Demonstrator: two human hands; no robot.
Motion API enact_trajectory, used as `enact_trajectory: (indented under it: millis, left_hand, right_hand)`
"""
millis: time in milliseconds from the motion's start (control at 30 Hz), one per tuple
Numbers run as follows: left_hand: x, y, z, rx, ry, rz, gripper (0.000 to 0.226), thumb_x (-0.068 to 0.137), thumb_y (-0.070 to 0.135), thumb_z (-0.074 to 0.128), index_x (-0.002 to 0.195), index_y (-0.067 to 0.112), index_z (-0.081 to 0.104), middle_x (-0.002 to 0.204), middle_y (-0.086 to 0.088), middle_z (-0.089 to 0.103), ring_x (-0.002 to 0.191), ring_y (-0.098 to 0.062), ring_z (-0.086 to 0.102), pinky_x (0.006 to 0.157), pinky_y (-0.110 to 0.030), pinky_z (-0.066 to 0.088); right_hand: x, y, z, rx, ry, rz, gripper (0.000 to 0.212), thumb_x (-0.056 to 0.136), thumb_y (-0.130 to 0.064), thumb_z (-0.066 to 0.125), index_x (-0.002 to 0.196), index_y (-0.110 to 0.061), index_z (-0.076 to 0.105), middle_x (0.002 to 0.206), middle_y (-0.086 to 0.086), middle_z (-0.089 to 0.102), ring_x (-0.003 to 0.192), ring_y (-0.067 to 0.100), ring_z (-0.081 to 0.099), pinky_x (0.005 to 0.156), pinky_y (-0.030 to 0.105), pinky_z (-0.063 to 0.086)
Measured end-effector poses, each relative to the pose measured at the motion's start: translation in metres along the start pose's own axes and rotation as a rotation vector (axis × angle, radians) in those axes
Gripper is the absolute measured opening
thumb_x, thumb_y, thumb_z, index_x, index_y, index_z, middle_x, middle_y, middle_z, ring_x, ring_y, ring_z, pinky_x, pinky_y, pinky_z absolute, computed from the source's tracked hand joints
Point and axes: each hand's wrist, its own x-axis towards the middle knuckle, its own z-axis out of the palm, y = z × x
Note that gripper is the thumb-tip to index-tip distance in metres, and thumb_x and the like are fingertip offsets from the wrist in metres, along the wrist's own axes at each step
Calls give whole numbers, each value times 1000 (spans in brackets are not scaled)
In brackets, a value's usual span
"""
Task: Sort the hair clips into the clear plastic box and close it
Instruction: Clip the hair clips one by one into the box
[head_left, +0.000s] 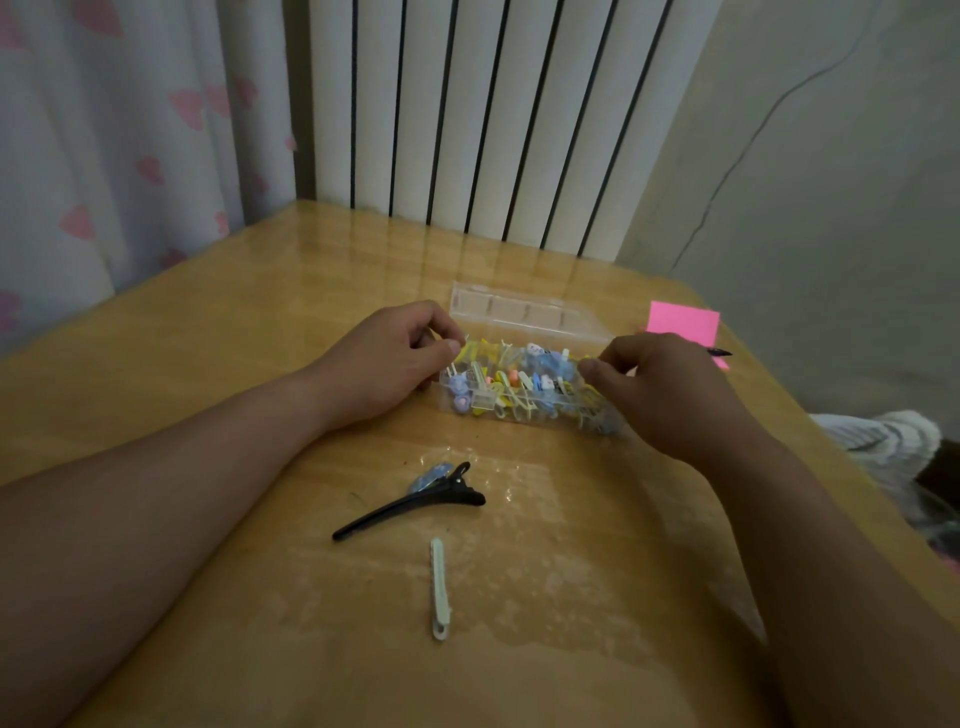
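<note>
A clear plastic box (524, 410) lies open mid-table, filled with several small yellow, blue and orange hair clips. Its lid (524, 312) is folded back behind it. My left hand (387, 361) sits at the box's left end, thumb and fingers pinched at the rim. My right hand (670, 389) covers the right end, fingers pinched at that edge. Nearer me on the table lie a long black clip (410, 506), a small blue clip (428, 475) partly under it, and a pale green clip (439, 590).
The wooden table (208, 364) has a shiny film over it. A pink sticky note pad (683, 322) and a dark pen tip (719, 352) lie right of the box. A radiator and a curtain stand behind the table; white cloth lies off the right edge.
</note>
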Motion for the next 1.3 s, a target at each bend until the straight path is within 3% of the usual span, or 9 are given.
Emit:
enact_trajectory:
  millis: [233,433,800,900,967,1067,1167,1300]
  left_hand:
    - [-1,1,0,-2,-3,-3,8,105,29,64,108,27,71,79,-1,69,68,-2,62,70,-25,52]
    - [-1,2,0,16,5,-7,8,104,30,65,107,28,71,76,3,67,67,-2,61,69,-26,50]
    - [-1,3,-1,11,1,-1,8,104,29,65,108,25,71,75,4,66,67,-4,60,72,-32,51]
    - [-1,2,-1,15,0,6,8,105,29,64,107,27,71,76,2,67,68,-6,60,72,-34,53]
    - [0,0,0,9,3,0,7,105,29,65,105,28,71,77,1,67,69,-7,60,73,-36,54]
    - [1,-2,0,9,5,0,6,105,30,65,105,29,71,75,3,67,68,-5,61,73,-35,54]
    - [1,-3,0,11,4,5,6,105,31,65,105,30,71,73,5,66,66,-3,61,70,-30,53]
    - [1,-3,0,18,2,7,7,105,32,64,106,31,71,75,3,66,67,-2,60,69,-28,51]
  right_hand:
    - [-7,-23,0,150,-12,-121,6,97,-36,72,97,-30,74,87,-16,70,76,-1,61,64,23,45]
    - [-14,-45,-1,222,-224,-202,3,95,-35,75,92,-34,74,79,-18,70,70,3,64,59,18,46]
    - [-43,-101,-14,164,-764,-292,56,88,-74,63,68,-23,72,63,-3,73,50,4,64,51,17,47]
    - [-56,-116,-12,-6,-805,-371,71,77,-89,56,70,-20,71,61,-2,69,49,7,61,50,30,47]
    - [-63,-122,-6,-130,-789,-451,73,73,-93,55,73,-21,71,62,-2,67,54,8,61,49,30,44]
    - [-65,-125,-2,-180,-794,-486,63,77,-87,61,78,-25,72,69,-5,68,60,8,62,47,26,43]
    - [-60,-122,-3,-145,-850,-488,40,89,-65,68,80,-27,72,71,-7,69,69,2,63,47,19,41]
    - [-57,-119,-5,-86,-905,-488,24,95,-45,69,77,-30,67,67,-10,67,58,-3,59,54,18,39]
